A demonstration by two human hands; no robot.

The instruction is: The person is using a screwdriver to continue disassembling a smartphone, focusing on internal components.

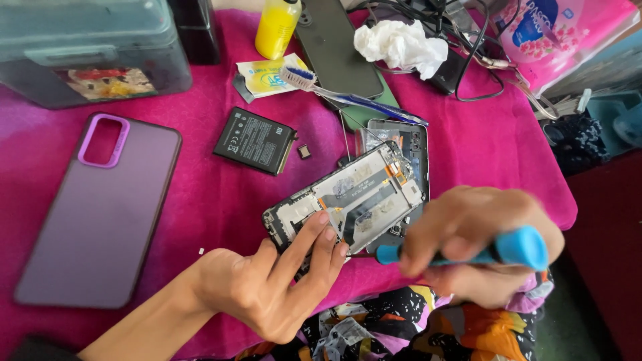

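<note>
Down at the near edge of the pink cloth (200,200), the opened phone (354,197) lies back-up, its inner frame and ribbon cables bare. The left hand (267,287) steadies it, fingers (314,234) pressed flat on the lower end, nothing enclosed in the palm. The right hand (475,244) is wrapped tight around a blue-handled screwdriver (495,251), its tip aimed at the phone's lower corner, though the hand is blurred with motion and the exact contact spot is hard to read.

Risk, as I judge it: that tip could skid off a tiny screw and gouge a flex cable, since the phone is only pinned by fingertips on soft fabric. A freed screw could vanish into the cloth; one small white speck (201,251) already sits loose there.

Around it: a removed black battery (254,140) just beyond, a purple phone case (100,214) well to the left, a toothbrush (334,90), crumpled tissue (401,43), a yellow bottle (276,27), tangled black cables (468,60). It's a cluttered, daylit workspace.
</note>
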